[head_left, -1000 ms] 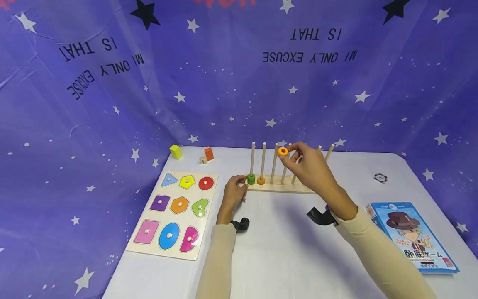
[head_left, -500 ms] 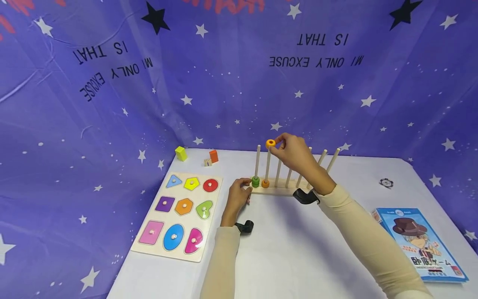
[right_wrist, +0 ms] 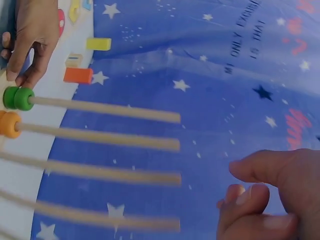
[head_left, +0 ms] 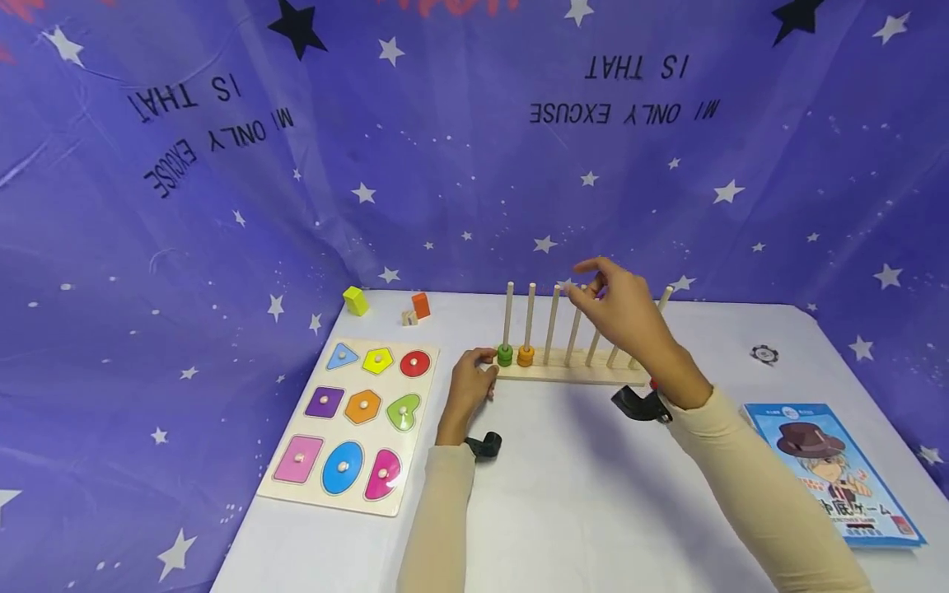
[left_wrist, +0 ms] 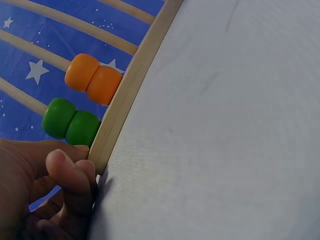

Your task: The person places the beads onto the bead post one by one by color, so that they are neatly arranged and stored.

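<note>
A wooden peg stand (head_left: 567, 372) with several upright pegs stands on the table. Its leftmost peg carries two green beads (left_wrist: 71, 122), and the peg beside it carries two orange beads (left_wrist: 93, 79). My left hand (head_left: 469, 385) grips the stand's left end between thumb and fingers, close by the green beads. Above the pegs, toward the right half of the stand, my right hand (head_left: 621, 309) is raised. Its thumb and index finger are apart with nothing between them, as the right wrist view shows too. That hand hides the tops of some pegs.
Left of the stand lies a shape puzzle board (head_left: 296, 420) with knobbed pieces. Behind it are a yellow block (head_left: 356, 301), an orange block (head_left: 421, 305) and a small wooden block (head_left: 409, 318). On the right lie a blue game box (head_left: 834, 473) and a poker chip (head_left: 764, 355).
My right hand carried an orange bead left to the second peg's top and let it go. The bead now sits on that peg's lower bead. The hand has drawn back right.
</note>
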Motion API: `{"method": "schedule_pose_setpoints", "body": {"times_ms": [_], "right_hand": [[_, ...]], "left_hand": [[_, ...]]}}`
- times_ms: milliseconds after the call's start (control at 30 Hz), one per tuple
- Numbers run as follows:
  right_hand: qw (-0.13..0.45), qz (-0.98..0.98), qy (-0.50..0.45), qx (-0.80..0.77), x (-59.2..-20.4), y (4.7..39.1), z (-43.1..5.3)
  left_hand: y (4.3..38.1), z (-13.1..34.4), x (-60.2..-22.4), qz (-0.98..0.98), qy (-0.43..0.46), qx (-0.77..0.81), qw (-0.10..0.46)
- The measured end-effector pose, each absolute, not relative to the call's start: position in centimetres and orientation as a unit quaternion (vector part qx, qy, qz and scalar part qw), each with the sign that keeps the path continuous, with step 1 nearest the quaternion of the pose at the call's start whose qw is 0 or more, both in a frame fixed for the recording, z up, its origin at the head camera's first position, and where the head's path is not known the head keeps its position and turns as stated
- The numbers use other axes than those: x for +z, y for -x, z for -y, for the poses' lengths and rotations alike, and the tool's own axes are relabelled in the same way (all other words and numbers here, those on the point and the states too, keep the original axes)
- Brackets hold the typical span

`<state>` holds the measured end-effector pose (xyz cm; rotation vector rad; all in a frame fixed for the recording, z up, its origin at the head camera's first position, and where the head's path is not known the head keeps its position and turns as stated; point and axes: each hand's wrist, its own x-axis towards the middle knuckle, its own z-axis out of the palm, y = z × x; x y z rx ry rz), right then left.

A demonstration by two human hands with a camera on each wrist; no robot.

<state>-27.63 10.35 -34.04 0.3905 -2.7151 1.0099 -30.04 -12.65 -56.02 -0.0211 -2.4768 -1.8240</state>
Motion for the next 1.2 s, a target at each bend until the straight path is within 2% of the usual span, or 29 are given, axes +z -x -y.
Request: {"method": "schedule_pose_setpoints", "body": {"times_ms": [200, 300, 500, 633, 867, 1200], "right_hand": [[0.150, 0.907, -0.083, 0.385, -36.8, 25.5, -16.2], [0.139, 0.901, -0.035, 0.409, -40.2, 24.7, -19.5], [0.064, 0.891, 0.036, 0.448, -48.4, 22.7, -24.3], [0.000, 0.881, 0.059, 0.469, -52.0, 21.9, -25.7], [-0.085, 0.880, 0.105, 0.454, -53.7, 21.5, -26.2], [-0.063, 0.899, 0.122, 0.417, -55.2, 20.6, -27.8]], "left_hand": [[30.6, 14.3, -55.2, 0.815, -0.006, -0.577, 0.057], [30.8, 15.1, -54.8, 0.820, -0.009, -0.569, 0.062], [31.0, 15.8, -54.4, 0.822, -0.009, -0.566, 0.060], [31.1, 15.5, -54.7, 0.821, -0.011, -0.569, 0.054], [30.9, 14.3, -55.5, 0.813, -0.023, -0.580, 0.037], [30.9, 12.2, -56.6, 0.807, -0.002, -0.590, 0.035]]}}
